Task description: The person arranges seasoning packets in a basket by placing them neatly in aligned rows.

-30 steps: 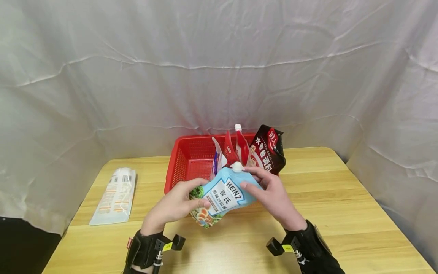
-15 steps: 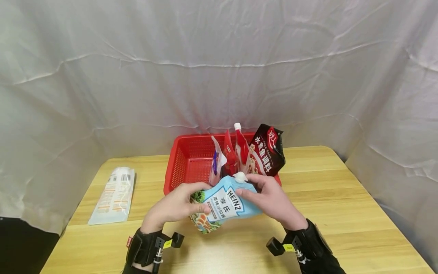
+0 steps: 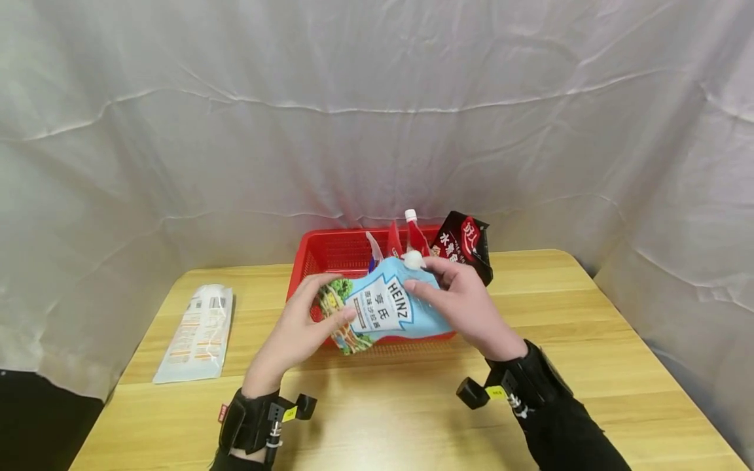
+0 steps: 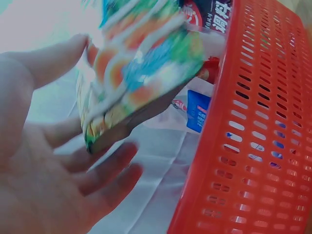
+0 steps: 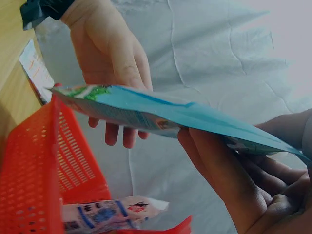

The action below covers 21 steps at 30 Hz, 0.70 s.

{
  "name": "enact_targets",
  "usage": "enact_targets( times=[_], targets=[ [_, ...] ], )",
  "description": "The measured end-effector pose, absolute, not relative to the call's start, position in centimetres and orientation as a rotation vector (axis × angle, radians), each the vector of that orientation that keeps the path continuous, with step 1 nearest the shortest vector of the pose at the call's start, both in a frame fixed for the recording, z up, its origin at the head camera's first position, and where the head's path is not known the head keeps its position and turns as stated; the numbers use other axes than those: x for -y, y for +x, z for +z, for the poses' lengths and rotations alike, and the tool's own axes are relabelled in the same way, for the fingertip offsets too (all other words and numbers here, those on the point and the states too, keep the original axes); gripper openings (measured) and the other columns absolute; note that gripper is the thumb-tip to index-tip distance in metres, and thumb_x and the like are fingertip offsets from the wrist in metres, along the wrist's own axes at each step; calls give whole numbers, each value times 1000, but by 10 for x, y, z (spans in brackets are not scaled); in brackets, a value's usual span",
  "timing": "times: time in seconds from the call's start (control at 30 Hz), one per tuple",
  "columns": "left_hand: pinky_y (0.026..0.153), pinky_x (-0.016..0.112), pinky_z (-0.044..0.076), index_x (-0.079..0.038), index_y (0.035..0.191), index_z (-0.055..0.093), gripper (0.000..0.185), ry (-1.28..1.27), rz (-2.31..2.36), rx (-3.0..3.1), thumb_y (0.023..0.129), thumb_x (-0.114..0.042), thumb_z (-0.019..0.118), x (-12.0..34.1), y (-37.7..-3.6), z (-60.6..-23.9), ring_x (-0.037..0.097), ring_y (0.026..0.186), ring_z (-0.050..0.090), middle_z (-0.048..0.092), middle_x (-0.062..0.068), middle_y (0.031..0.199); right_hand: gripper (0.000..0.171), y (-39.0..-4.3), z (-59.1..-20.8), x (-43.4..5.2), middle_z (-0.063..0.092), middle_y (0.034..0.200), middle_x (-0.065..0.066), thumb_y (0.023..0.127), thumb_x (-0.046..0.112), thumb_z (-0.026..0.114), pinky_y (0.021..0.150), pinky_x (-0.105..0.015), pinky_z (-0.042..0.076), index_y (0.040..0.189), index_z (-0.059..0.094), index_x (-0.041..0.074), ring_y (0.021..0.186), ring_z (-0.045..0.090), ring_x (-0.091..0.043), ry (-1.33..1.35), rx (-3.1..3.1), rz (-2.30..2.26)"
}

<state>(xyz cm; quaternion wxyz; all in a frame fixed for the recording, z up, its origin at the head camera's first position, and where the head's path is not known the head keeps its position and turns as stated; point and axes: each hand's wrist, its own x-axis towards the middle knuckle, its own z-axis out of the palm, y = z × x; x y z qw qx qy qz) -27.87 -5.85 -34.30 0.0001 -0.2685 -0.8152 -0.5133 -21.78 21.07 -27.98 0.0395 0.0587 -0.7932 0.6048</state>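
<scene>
A light blue Heinz spouted pouch (image 3: pixel 383 307) with a white cap is held up in the air by both hands, over the front rim of the red mesh basket (image 3: pixel 330 252). My left hand (image 3: pixel 327 301) pinches its lower left end, thumb on the printed front and fingers behind. My right hand (image 3: pixel 425 278) holds the upper right end near the cap. The left wrist view shows the pouch's colourful bottom (image 4: pixel 141 73) against my left hand (image 4: pixel 63 161). In the right wrist view the pouch (image 5: pixel 161 114) lies edge-on over my right fingers (image 5: pixel 224 180).
The basket holds a black seasoning bag (image 3: pixel 465 243), a red ketchup pouch (image 3: pixel 414 232) with a white cap and a small blue-white sachet (image 4: pixel 197 109). A white packet (image 3: pixel 197 333) lies flat on the wooden table (image 3: pixel 589 340) at the left. Grey cloth hangs behind.
Both hands have lifted the Heinz pouch and carried it away from me, from the table in front of the basket to above its front rim.
</scene>
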Motion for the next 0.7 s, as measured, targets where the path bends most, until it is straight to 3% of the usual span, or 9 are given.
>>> enact_targets(
  times=[0.2, 0.43, 0.7],
  targets=[
    [114, 60, 39, -10, 153, 44, 69, -611, -1561, 2508, 95, -28, 77, 59, -282, -343, 30, 140, 44, 42, 11, 155, 33, -239, -255, -200, 74, 111, -17, 99, 14, 69, 72, -33, 64, 130, 66, 2, 88, 74, -24, 164, 2463, 1773],
    [108, 63, 46, -3, 152, 43, 63, -342, -1455, 2631, 98, -24, 69, 73, -292, -348, 41, 137, 44, 37, 20, 154, 36, -268, -231, -182, 72, 117, -12, 100, 16, 66, 76, -36, 64, 135, 64, 7, 94, 73, -23, 147, 2594, 1557],
    [98, 59, 55, 4, 155, 36, 65, -172, -1442, 2826, 100, -19, 61, 86, -308, -364, 44, 128, 51, 35, 29, 153, 31, -304, -227, -161, 73, 109, -9, 98, 13, 61, 72, -31, 61, 127, 69, 5, 89, 72, -18, 197, 2779, 1308]
  ],
)
